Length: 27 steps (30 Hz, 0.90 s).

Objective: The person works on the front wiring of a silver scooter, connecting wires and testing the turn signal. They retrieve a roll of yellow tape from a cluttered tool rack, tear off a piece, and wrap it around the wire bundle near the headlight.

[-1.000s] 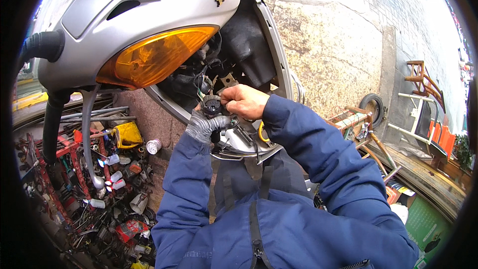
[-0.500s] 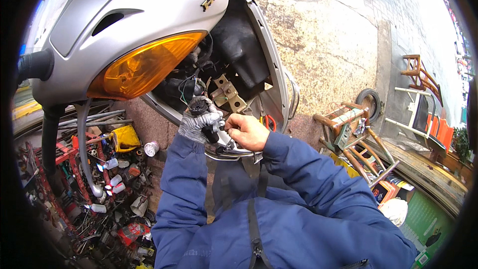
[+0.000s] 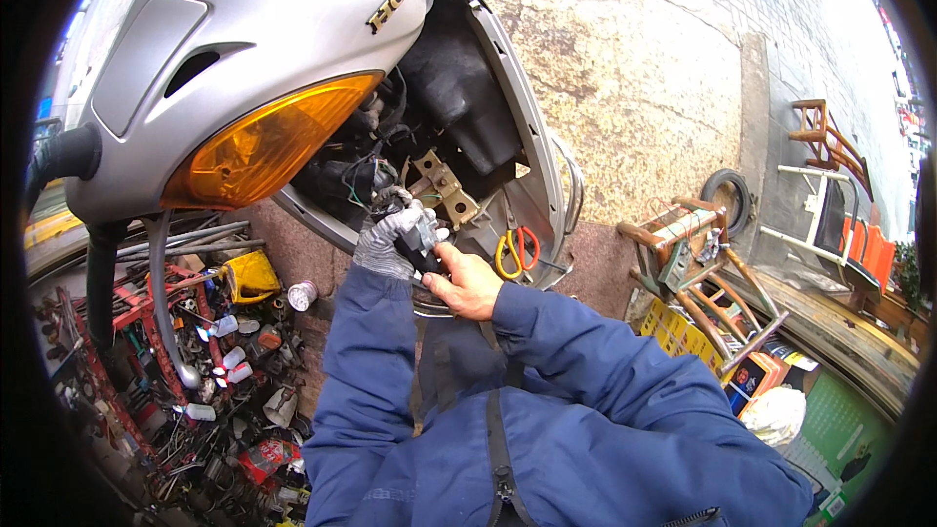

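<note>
My left hand [image 3: 387,236], in a grey glove, is closed around a small black-and-silver part [image 3: 422,256] whose exact kind I cannot make out. My bare right hand [image 3: 472,287] meets it from the right, with thumb and forefinger at its edge and the other fingers curled. Just beyond the hands is the scooter's opened front, with wires [image 3: 357,183], a tan metal bracket [image 3: 441,187] and a black plastic housing [image 3: 459,88]. Pliers with one yellow and one red handle [image 3: 509,258] lie on the grey panel [image 3: 547,161] right of my hands.
The scooter's silver body [image 3: 283,29] and amber lamp [image 3: 273,141] fill the upper left. Below them a brake lever [image 3: 168,303] hangs over a red rack [image 3: 107,307] and heaped tools and bottles. To the right stand a wooden stool [image 3: 698,263], a tire [image 3: 726,199] and a chair frame [image 3: 810,215].
The part has turned in my left hand, hiding its round black end. My right hand has shifted slightly down and left, its thumb now lower, uncovering the pliers' handles. The view has moved slightly.
</note>
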### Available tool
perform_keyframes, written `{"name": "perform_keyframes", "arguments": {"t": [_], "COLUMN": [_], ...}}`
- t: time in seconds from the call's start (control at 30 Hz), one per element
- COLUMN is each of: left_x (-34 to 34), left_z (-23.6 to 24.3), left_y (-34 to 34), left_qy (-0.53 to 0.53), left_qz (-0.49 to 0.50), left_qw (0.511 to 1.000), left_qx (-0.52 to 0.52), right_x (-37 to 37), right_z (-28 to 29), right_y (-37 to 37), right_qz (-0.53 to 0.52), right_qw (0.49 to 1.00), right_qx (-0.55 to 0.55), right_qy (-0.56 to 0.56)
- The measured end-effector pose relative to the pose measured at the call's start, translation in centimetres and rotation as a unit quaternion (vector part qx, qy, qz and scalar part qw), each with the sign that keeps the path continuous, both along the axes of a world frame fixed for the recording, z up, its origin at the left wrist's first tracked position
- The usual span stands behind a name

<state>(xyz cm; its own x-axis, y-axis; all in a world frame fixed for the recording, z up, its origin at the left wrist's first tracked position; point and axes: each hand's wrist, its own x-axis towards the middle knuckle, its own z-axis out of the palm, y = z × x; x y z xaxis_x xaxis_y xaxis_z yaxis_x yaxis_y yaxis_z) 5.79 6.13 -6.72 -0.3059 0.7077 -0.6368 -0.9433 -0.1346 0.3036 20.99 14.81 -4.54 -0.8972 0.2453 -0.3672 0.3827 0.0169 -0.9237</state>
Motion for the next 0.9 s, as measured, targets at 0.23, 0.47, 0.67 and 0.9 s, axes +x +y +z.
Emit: {"name": "perform_keyframes", "arguments": {"t": [0.23, 0.47, 0.67, 0.9], "left_x": [-0.3, -0.5, -0.3, -0.1], "left_z": [-0.1, -0.7, -1.0, -1.1], "left_y": [0.1, 0.2, 0.1, 0.0], "left_qy": [0.026, 0.029, 0.022, 0.022], "left_qz": [-0.02, 0.008, 0.043, 0.047], "left_qw": [0.996, 0.995, 0.999, 0.997], "left_qx": [0.088, 0.091, -0.012, -0.054], "right_x": [-0.8, -1.3, -1.3, -1.2], "right_z": [-0.3, 0.7, 0.3, 0.1], "right_y": [1.6, 3.4, 3.3, 2.5], "right_qz": [0.066, 0.113, 0.126, 0.133], "right_qw": [0.989, 0.961, 0.96, 0.958], "right_qx": [-0.134, -0.245, -0.24, -0.242], "right_qy": [0.0, -0.064, -0.075, -0.076]}}
